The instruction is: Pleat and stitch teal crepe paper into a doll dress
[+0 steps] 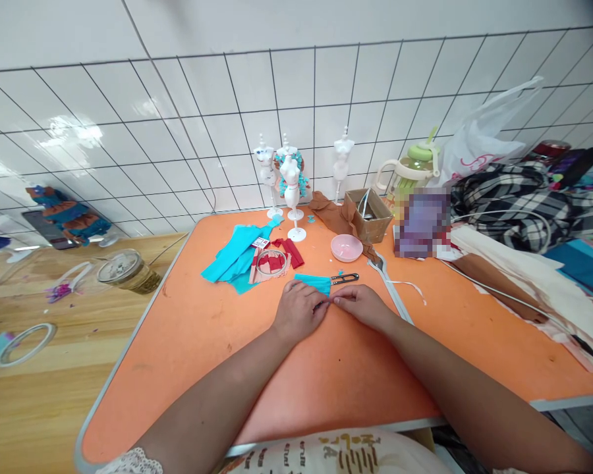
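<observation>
Both hands meet near the middle of the orange table point(257, 368). My left hand point(300, 309) rests at the near edge of a small blue cloth piece point(313, 283), its fingers bent together around something dark and too small to make out. Beside it on the right, my right hand point(363, 305) has thumb and forefinger pinched at the same spot; what they grip is too small to name. Black thread snips point(344, 278) lie just beyond the fingers. Farther left are blue fabric strips point(232, 260), red cloth point(293, 253) and a round hoop point(271, 262).
Small white dress forms point(291, 191) stand at the back. A pink bowl point(346, 248), brown cloth point(333, 214), a cardboard box point(369, 214) and a green-lidded jug point(418, 164) are behind my right hand. Fabric point(514, 276) is piled right; a jar point(128, 271) stands left.
</observation>
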A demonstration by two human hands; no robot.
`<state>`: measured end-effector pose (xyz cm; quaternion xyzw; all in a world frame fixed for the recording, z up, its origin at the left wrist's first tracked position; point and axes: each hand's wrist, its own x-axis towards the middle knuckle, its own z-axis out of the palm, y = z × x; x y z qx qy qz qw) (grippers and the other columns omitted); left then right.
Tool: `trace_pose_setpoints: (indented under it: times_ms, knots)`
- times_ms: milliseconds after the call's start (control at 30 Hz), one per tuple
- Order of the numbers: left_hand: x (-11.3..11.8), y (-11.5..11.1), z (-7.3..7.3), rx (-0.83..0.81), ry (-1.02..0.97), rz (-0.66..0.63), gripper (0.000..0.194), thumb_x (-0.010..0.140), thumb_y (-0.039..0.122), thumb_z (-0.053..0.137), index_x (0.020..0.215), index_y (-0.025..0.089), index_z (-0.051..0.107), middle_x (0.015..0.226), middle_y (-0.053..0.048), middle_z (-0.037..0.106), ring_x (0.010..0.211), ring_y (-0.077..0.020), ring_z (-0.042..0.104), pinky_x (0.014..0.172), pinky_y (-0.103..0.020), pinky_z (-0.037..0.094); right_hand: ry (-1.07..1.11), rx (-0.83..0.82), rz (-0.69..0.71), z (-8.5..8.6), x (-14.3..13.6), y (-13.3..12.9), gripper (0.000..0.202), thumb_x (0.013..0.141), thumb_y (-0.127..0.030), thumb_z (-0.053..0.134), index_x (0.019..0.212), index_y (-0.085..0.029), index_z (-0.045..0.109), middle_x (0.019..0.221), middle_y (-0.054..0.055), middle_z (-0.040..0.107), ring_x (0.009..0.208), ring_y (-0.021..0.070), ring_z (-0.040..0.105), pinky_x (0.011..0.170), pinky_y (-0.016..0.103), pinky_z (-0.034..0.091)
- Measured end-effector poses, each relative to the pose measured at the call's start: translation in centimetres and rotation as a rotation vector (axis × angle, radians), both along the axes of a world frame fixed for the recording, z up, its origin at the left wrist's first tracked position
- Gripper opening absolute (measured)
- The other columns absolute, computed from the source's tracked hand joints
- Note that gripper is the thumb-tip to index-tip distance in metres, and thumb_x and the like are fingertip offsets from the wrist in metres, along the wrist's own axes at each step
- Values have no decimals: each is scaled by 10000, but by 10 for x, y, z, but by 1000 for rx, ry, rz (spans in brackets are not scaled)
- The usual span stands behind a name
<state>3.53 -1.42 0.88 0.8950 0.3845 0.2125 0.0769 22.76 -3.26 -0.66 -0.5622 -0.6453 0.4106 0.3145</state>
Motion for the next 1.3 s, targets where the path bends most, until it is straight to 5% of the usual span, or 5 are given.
trace_pose_setpoints:
  times_ms: [200, 400, 567, 800, 1300]
  knots:
    - [-1, 1, -2, -56, -29, 0, 176, 866, 280, 523, 856, 241, 694, 830, -28, 701, 852, -182, 578, 869, -371, 355, -11, -37, -47, 0, -1, -2, 243, 794, -362, 547, 867, -228, 735, 825, 8, 716, 441, 95, 535, 464, 239, 470]
    - [-2, 5, -5, -117, -101, 64, 124, 824, 281, 584, 817, 237, 700, 780, -16, 693, 818, -179, 572, 808, -342, 383, -67, 41, -53, 3, -3, -2, 231, 729, -290, 600, 912, -225, 724, 1006, 16, 694, 501, 74, 491, 523, 230, 452]
    - [-1, 4, -6, -154, -117, 78, 126, 817, 288, 587, 782, 235, 697, 748, -16, 685, 800, -180, 572, 819, -350, 384, -34, 104, -48, 5, -1, -2, 319, 753, -289, 587, 1058, -207, 629, 899, 12, 674, 457, 59, 410, 501, 219, 409]
    - [-4, 5, -6, -226, -144, 43, 112, 819, 274, 597, 769, 237, 690, 758, -5, 692, 783, -173, 575, 747, -312, 403, -533, 436, 107, 3, -2, -7, 159, 869, -308, 518, 883, -265, 670, 870, 18, 638, 770, 145, 582, 605, 241, 380]
    - [-5, 3, -6, -204, -105, 49, 126, 785, 364, 639, 826, 260, 695, 781, 11, 682, 815, -180, 575, 815, -338, 367, -681, 330, 138, 8, -7, -9, 123, 872, -245, 480, 877, -229, 602, 882, 6, 625, 744, 136, 556, 564, 243, 280]
